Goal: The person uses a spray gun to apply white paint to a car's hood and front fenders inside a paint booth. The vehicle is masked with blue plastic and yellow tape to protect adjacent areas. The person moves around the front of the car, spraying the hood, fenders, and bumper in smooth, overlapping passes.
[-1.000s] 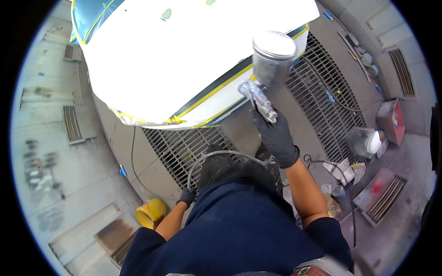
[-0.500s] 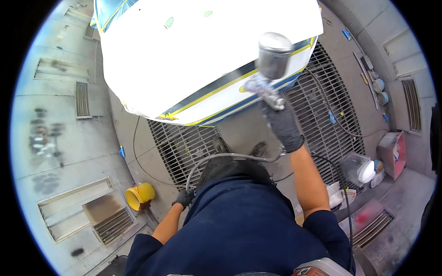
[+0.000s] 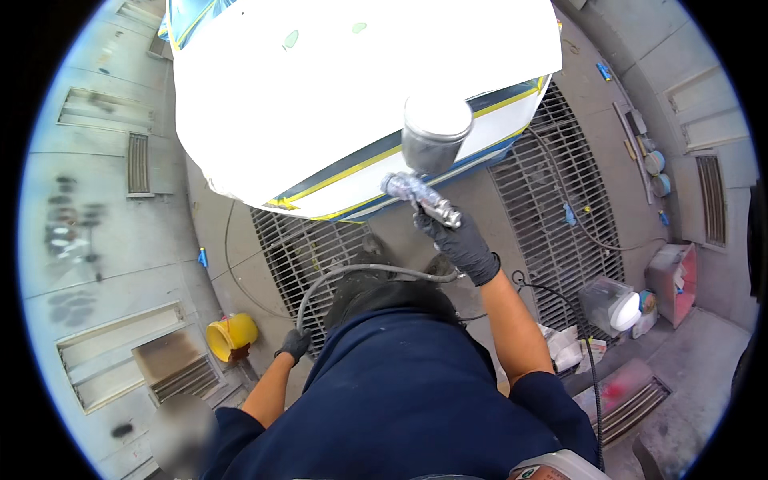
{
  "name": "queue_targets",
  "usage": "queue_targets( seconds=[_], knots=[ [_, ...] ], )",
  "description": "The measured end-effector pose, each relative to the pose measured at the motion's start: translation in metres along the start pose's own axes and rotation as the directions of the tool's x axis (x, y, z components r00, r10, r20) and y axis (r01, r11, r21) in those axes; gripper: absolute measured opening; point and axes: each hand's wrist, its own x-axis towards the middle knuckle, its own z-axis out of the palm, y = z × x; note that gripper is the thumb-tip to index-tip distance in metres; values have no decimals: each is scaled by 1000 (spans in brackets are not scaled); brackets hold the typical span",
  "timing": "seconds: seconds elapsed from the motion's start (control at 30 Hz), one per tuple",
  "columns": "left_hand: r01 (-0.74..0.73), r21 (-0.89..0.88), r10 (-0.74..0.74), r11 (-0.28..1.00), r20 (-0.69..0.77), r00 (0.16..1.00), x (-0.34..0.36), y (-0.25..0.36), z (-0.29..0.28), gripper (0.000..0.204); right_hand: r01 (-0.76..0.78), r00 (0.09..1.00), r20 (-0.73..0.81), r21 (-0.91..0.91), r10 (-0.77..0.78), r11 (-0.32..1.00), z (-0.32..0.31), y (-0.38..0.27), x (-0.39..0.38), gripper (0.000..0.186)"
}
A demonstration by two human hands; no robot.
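Gloved in black, our left hand (image 3: 294,344) sits low in the lower left of the frame, fingers curled shut around the grey air hose (image 3: 360,272), probably to keep its loop off the fresh surface and away from our legs. Just left of it a yellow plastic bucket (image 3: 230,336) lies tipped on the dusty floor beside a metal floor grate (image 3: 300,244). From that hand the rubbery hose arcs rightward across the centre to our right hand (image 3: 458,240), also in a black glove, which is wrapped tight around the grip of a spray gun (image 3: 424,200). Its dull metal cup (image 3: 434,132) stands above the gun, so paint would feed down by gravity. The nozzle points at the smooth white panel (image 3: 344,88) filling the upper middle, whose lower edge carries yellow masking tape (image 3: 352,164), likely shielding adjoining parts. Far right, a clear plastic tub (image 3: 608,300) rests on the floor.
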Motion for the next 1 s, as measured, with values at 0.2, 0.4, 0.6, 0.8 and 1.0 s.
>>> queue_targets(
  seconds=[0.2,0.4,0.6,0.8,1.0],
  knots=[
    [-200,125,187,972,108,976,-7,53,-28,56,58,880,-451,-207,-148,977,-98,-12,50,17],
    [-412,144,376,900,224,899,12,128,-87,40,26,568,-810,-163,-149,986,-178,-25,64,20],
    [-407,127,358,905,290,887,77,110,-117,49,37,650,-740,-194,-171,980,-111,-47,61,22],
    [-457,196,386,867,314,867,92,107,-150,51,-265,778,-622,-200,87,943,-71,-75,58,20],
    [-541,72,474,838,396,786,68,166,-151,50,-88,603,-787,-229,-131,969,-183,-67,117,16]
  ],
)
